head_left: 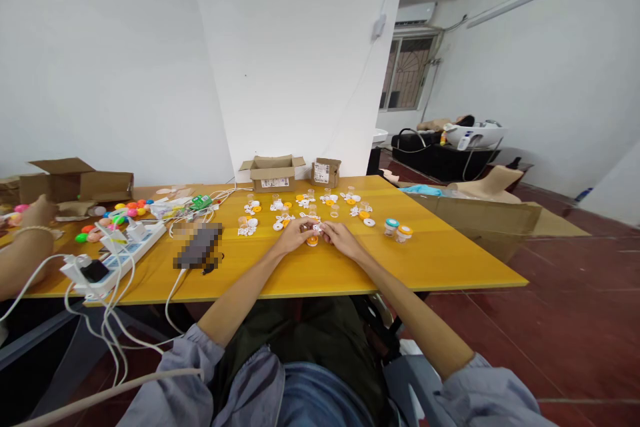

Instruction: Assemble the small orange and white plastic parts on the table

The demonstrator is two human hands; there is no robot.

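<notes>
My left hand (294,235) and my right hand (342,239) meet over the middle of the table, both with closed fingertips. Between them is a small white piece (317,227) with dark marks, too small to name exactly. Just below my fingers an orange ring-shaped part (313,241) lies on the table, partly covered. Around my hands sit several small groups of white discs, orange rings, tiny marked white pieces and clear cups, such as a clear cup (335,211) and a white disc (369,222). Off to the right stand two small clear jars, one with a teal lid (391,223), one with an orange lid (405,230).
A power strip (123,260) with tangled white cables and a blurred dark device (200,247) lie to the left. Another person's arm (30,247) reaches among colourful balls (131,211). Cardboard boxes (273,173) line the back; the table's edge (480,283) is at right.
</notes>
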